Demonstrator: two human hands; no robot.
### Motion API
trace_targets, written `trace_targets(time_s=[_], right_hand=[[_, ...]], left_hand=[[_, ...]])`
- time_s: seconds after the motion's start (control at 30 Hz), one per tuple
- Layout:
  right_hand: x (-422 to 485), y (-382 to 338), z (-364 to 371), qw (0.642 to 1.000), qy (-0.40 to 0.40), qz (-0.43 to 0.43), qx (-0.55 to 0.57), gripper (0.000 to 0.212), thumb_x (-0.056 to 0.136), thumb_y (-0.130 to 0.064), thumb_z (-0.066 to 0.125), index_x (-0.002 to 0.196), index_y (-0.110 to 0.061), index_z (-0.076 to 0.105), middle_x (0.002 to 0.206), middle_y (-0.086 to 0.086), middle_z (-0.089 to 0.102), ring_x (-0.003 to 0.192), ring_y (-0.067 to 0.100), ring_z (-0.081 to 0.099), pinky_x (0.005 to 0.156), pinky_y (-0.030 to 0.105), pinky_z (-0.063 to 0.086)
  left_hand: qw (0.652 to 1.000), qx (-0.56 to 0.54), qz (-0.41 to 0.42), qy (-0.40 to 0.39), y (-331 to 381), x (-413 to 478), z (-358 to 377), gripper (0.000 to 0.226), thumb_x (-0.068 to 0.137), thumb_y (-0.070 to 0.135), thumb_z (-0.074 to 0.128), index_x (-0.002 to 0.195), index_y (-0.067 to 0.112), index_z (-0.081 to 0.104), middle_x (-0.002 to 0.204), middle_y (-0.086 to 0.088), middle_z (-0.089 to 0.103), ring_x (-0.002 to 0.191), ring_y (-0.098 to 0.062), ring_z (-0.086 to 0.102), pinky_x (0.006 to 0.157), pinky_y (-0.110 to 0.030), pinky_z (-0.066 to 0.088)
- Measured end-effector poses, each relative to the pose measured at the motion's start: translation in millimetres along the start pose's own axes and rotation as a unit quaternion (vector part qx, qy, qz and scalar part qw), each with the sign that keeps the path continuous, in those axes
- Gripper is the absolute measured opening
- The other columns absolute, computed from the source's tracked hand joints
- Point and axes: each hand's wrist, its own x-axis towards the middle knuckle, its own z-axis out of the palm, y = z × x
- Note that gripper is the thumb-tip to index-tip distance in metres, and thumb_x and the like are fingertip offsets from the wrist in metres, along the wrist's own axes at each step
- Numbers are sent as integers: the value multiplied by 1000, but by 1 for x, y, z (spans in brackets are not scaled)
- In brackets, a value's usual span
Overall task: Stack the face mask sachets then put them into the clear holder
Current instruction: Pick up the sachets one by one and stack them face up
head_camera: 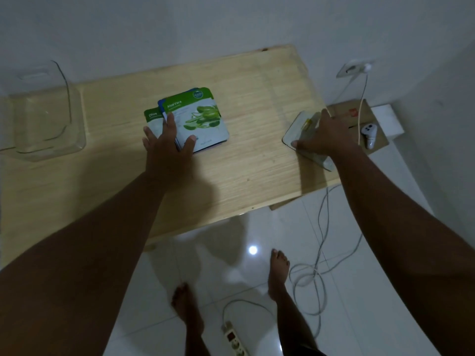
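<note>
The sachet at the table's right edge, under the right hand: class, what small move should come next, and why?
Probably the right hand should lift that lone sachet and carry it to the stack the left hand steadies at mid-table. It lies apart from the pile, and the clear holder at the left looks empty, so stacking seems unfinished.
</note>
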Motion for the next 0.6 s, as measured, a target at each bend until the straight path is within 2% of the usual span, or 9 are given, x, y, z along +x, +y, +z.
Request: trace_targets(time_s=[0.07, 0.17, 0.3, 0.4, 0.43, 0.5, 0.53, 0.6], right_hand=[[-4, 1, -6, 999, 11, -16, -27, 127, 47, -79, 75, 143, -6, 33, 141, 20, 48, 130, 39, 46, 103, 50, 44], [-6, 2, -11, 995, 33, -45, -77, 104, 61, -72, 76, 129, 2, 49, 124, 19, 60, 114, 35, 58, 84, 36, 46], [-4, 6, -14, 998, 22, -51, 1, 77, 67, -62, 80, 112, -3, 60, 108, 14, 65, 95, 28, 61, 71, 31, 44], [-9, -2, -19, 992, -16, -63, 107, 50, 78, -44, 79, 108, -6, 65, 101, 11, 64, 86, 23, 59, 54, 25, 43], [-10, -7, -20, 986, -25, -77, 143, 44, 82, -39, 77, 109, -6, 66, 99, 11, 64, 86, 24, 61, 55, 26, 47], [-13, -23, -21, 974, -23, -118, 192, 37, 87, -32, 72, 111, -5, 68, 99, 11, 68, 92, 27, 67, 71, 34, 57], [-15, -33, -21, 968, -14, -138, 212, 36, 87, -31, 71, 112, -5, 70, 101, 12, 71, 95, 28, 69, 81, 40, 59], [-15, -60, -19, 958, 14, -163, 238, 36, 85, -33, 70, 110, -7, 73, 104, 14, 74, 96, 28, 71, 88, 46, 58]], left_hand=[[1000, 0, -1, -1, -1, 1, 0, 84, 89, 61, 41, 156, 24, 7, 164, -8, 11, 147, -48, -6, 119, -56, -2], [1000, 5, -1, -3, -1, 0, -1, 84, 89, 61, 41, 156, 24, 6, 164, -9, 10, 147, -48, -6, 119, -56, -1], [1000, -2, -1, -2, 1, -2, -3, 82, 91, 59, 42, 156, 22, 6, 164, -9, 9, 147, -47, -7, 120, -56, -1], [1000, -6, -3, -5, 2, -2, -5, 82, 92, 57, 44, 156, 21, 7, 164, -9, 9, 147, -48, -5, 119, -57, 0], [1000, -7, -5, -8, 4, -2, -6, 82, 92, 56, 45, 156, 21, 8, 164, -11, 8, 147, -48, -5, 119, -58, 1], [1000, -11, -10, -12, 6, -4, -8, 81, 93, 52, 47, 156, 20, 7, 164, -13, 7, 147, -48, -6, 119, -59, 3], [1000, -13, -12, -15, 6, -4, -10, 81, 94, 51, 47, 156, 20, 7, 164, -14, 6, 147, -47, -6, 119, -58, 3], [1000, -13, -6, -20, 4, -3, -12, 80, 94, 50, 47, 156, 19, 6, 164, -14, 7, 148, -43, -7, 120, -56, 1]])
